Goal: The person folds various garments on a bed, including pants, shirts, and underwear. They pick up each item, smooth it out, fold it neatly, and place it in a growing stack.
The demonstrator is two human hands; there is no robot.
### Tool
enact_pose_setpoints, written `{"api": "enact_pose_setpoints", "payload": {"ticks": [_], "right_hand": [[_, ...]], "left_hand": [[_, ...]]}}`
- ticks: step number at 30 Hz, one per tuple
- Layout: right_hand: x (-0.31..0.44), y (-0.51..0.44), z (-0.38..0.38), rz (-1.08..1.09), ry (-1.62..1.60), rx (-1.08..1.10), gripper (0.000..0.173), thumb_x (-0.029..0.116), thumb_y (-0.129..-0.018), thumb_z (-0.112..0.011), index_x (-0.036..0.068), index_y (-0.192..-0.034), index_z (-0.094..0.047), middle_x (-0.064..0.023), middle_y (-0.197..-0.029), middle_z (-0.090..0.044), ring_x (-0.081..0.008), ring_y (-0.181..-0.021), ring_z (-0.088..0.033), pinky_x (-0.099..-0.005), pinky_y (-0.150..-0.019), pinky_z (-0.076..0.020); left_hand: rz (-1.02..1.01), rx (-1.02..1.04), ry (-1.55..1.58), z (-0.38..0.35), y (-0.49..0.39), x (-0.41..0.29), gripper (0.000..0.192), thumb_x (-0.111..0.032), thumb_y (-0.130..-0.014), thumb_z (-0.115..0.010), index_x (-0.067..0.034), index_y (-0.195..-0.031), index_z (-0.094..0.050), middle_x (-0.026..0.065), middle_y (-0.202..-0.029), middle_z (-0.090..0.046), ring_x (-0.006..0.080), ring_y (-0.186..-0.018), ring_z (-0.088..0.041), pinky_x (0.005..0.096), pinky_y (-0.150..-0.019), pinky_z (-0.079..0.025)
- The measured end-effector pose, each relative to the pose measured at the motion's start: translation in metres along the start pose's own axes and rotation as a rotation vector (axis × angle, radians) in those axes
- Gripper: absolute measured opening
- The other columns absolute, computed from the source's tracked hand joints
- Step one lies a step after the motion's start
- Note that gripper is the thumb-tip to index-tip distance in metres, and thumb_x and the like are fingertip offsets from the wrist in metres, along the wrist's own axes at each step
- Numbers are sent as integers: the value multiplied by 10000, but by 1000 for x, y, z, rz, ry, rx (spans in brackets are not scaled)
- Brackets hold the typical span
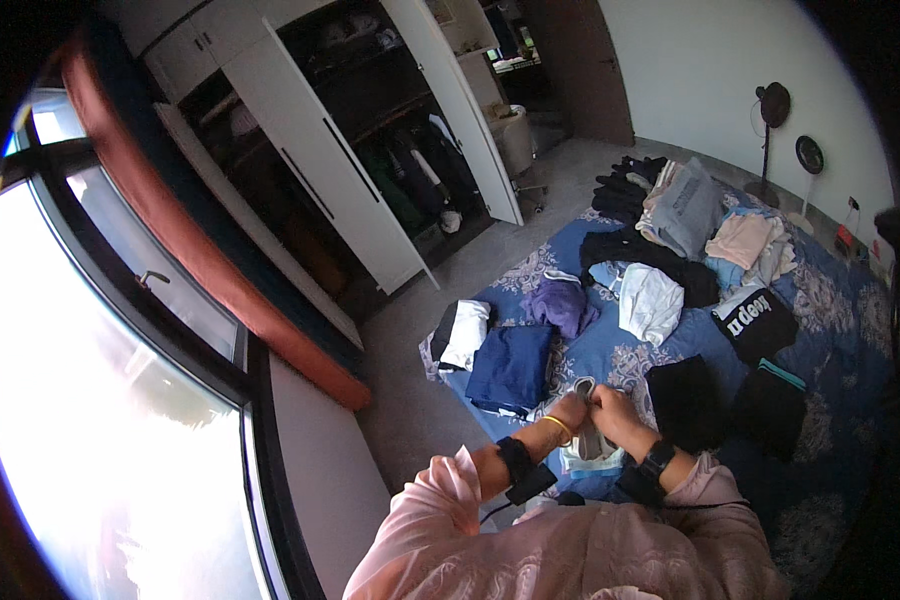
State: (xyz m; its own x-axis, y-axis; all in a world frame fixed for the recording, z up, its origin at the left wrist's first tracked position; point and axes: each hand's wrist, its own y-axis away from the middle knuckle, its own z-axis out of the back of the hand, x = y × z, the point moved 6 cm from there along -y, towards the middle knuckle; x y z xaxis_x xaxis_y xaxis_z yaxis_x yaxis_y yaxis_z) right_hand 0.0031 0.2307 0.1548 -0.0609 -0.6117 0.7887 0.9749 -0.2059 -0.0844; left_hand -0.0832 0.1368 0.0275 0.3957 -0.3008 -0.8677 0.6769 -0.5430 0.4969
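Note:
My left hand (568,412), with a yellow bangle at its wrist, and my right hand (613,412) meet over the near side of the bed. Between them they grip a small grey-brown cloth item (589,444) with a pale upper edge, perhaps a sock. Its lower part hangs over a pale green and light blue folded cloth (594,465) close to my body. A folded navy garment (511,367) lies just left of my hands. To their right rests a folded black garment (686,401). My fingers partly hide the grey-brown cloth.
A blue floral bedspread (525,268) carries purple clothing (561,306), a white garment (651,302), a black printed garment (756,324) and a grey pile (688,210). Open wardrobe doors (465,112) stand beyond. The window (120,390) is at left; fans (775,105) stand by the wall.

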Motion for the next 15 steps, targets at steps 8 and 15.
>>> {"api": "enact_pose_setpoints", "payload": {"ticks": [8,15], "right_hand": [[-12,3,4,29,-134,46,499,110,-700,-616,32,-1165,-455,-202,-1023,-592,-362,-952,-576,-400,-810,-459],[-27,-4,30,-47,-191,64,344,87,-752,-626,40,-1074,-514,-155,-965,-617,-267,-916,-606,-349,-778,-466]], "left_hand": [[-193,315,302,-22,1,-19,247,17,-686,-470,3,-905,-584,183,-893,-599,340,-826,-593,472,-698,-490],[-57,400,259,-40,64,-68,358,-68,-749,-561,-31,-1098,-487,121,-1041,-570,240,-876,-591,383,-776,-492]]}}
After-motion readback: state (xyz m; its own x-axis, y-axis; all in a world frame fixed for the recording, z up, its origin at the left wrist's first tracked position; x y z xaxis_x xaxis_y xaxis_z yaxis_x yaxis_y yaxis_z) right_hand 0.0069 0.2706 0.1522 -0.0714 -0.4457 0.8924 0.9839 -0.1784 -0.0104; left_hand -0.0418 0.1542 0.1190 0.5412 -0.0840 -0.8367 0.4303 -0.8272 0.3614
